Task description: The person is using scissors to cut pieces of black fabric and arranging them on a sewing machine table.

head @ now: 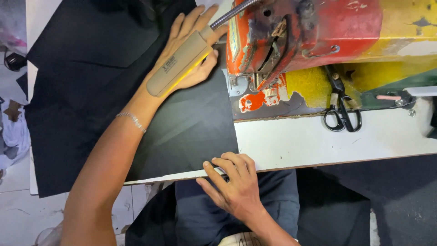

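Black fabric [91,91] lies spread over the left part of a white table [318,136]. My left hand [191,54] rests flat on it, fingers spread, just left of a worn red and yellow sewing machine [309,32]. A tan lamp head [180,64] on a flexible metal neck hangs over that hand and hides part of it. My right hand [234,184] presses the near corner of the fabric at the table's front edge, fingers curled over the cloth.
Black-handled scissors [341,114] lie on the table beside a yellow sponge pad [309,84] at the machine's base. Dark cloth covers my lap below the table edge. Tiled floor shows at the left.
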